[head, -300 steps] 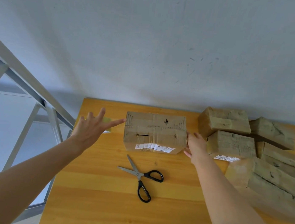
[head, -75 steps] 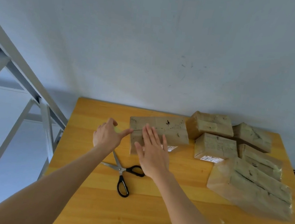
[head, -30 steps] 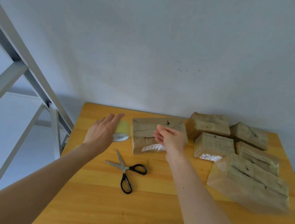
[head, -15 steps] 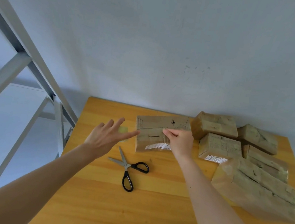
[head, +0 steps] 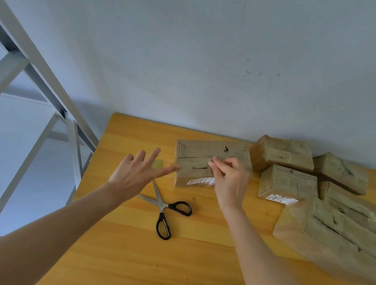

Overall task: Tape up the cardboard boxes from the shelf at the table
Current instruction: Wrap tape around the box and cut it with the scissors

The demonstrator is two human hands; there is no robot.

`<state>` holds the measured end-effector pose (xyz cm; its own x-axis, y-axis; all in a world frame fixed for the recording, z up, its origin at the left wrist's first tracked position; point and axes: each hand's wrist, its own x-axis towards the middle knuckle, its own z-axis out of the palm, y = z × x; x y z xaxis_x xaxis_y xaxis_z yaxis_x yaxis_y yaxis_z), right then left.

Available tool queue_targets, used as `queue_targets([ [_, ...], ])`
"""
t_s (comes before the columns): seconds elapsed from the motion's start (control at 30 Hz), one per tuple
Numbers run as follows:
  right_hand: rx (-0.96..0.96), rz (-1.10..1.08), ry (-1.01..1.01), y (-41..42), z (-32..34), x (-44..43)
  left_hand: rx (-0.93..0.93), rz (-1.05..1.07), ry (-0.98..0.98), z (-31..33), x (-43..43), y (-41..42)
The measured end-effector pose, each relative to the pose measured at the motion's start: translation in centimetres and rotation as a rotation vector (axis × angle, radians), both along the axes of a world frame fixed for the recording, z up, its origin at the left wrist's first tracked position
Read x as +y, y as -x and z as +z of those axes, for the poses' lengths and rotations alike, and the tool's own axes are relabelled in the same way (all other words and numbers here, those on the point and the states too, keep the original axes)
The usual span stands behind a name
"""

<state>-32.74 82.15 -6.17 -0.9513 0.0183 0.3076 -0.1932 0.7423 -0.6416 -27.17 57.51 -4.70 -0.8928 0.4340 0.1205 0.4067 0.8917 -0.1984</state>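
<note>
The right hand (head: 229, 179) pinches what looks like a tape end (head: 210, 162) over the cardboard box (head: 195, 149) at the far middle of the bench (head: 121, 252). The box's long axis runs left to right. The left hand (head: 137, 171), spread and holding nothing, hovers just beside its left end, nearest the tape roll (head: 157, 163).

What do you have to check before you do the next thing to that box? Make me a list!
1. Box sits flat on the table: ok.
2. Right hand pinches a thin strip at the box's front; whether it is tape: cannot tell.
3. Left hand is open and free beside the box: ok.
4. Scissors lie on the table near both hands: ok.
5. Tape roll, mostly hidden behind the left hand, ready to use: cannot tell.
</note>
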Motion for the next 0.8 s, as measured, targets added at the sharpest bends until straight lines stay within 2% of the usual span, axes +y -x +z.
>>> queue_targets([
  [0.13,0.158,-0.027,-0.231,-0.3,-0.5,0.1,-0.030,0.026,0.002,0.2,0.0,0.4],
  [0.3,0.038,-0.069,-0.287,0.1,-0.3,0.3,-0.071,0.035,0.009,0.7,0.1,0.6],
  [0.43,0.062,0.051,-0.364,-0.4,-0.6,0.2,-0.117,0.038,0.026,1.0,0.4,0.7],
  [0.57,-0.009,0.312,-0.618,-1.4,-1.8,0.2,-0.154,0.052,-0.001,1.1,0.3,0.9],
  [0.63,-0.050,0.317,-0.697,-1.5,-2.3,0.6,-0.167,0.055,-0.003,1.1,0.3,0.9],
  [0.8,0.002,0.387,-0.792,-1.9,-2.4,-0.5,-0.195,0.085,0.000,0.8,0.7,1.1],
])
